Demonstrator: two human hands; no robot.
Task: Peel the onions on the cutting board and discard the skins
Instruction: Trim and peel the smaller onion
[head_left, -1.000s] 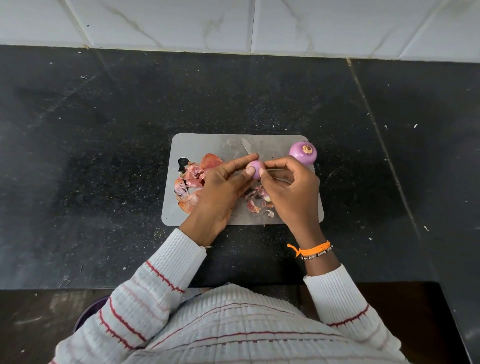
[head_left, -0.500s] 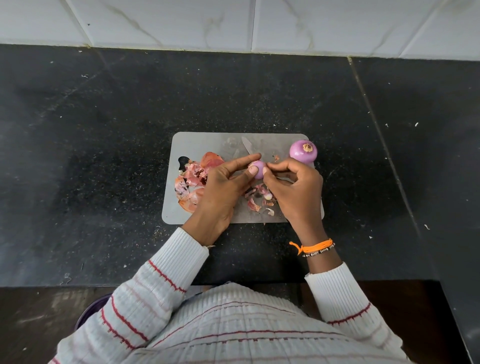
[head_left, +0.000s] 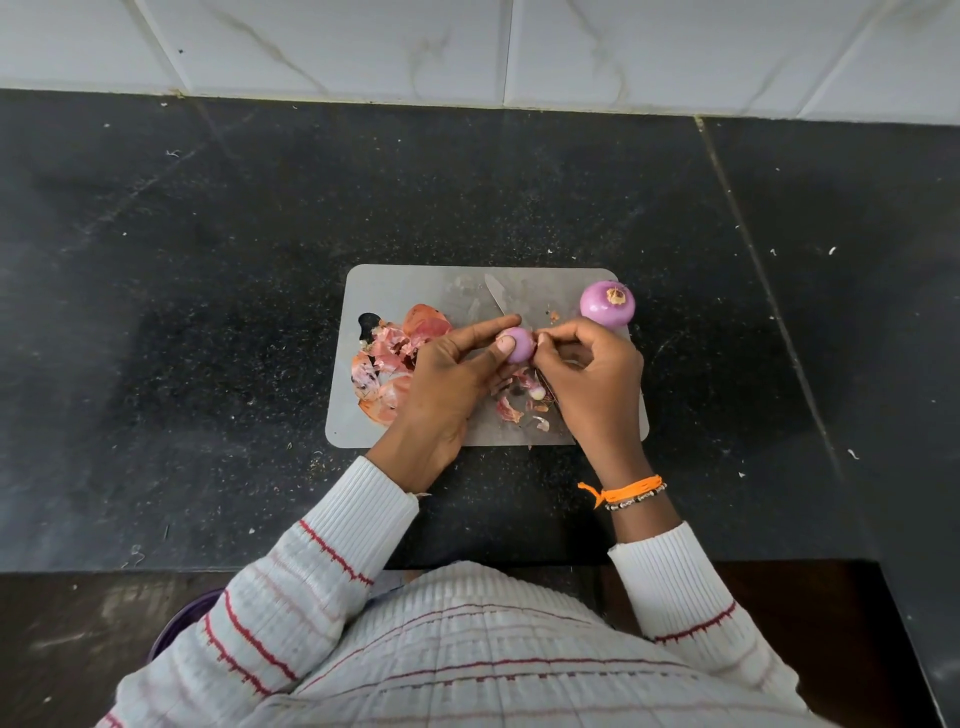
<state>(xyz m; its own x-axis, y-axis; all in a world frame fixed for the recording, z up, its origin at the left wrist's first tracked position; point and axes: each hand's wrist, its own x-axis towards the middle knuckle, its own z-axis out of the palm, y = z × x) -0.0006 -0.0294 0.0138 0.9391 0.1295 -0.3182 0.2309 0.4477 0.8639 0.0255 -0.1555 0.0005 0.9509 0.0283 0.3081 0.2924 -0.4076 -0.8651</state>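
Two purple onions are in view on your grey rectangular cutting board (head_left: 395, 283). The small peeled purple onion (head_left: 521, 344) sits between your hands, raised a little over the board's middle. Your left hand (head_left: 451, 376) grips it w/ the thumb on its near side and the index finger laid across its far side. Your right hand (head_left: 592, 371) has its fingers curled, the tips pinching at the small onion's right side; whether they've got a bit of skin or just the bulb, can't tell. The larger round purple onion (head_left: 607, 304) rests at the board's far right corner, just beyond your right hand's knuckles, root end up. A silver knife blade (head_left: 495, 299) lies on the board just behind your left index finger. Pink-orange onion skins (head_left: 387, 358) are heaped on the board's left part, touching your left hand's outer edge; smaller scraps (head_left: 511, 410) lie under and between both hands. The board sits on a black speckled stone counter (head_left: 208, 260). An orange thread band (head_left: 628, 490) circles your right wrist.
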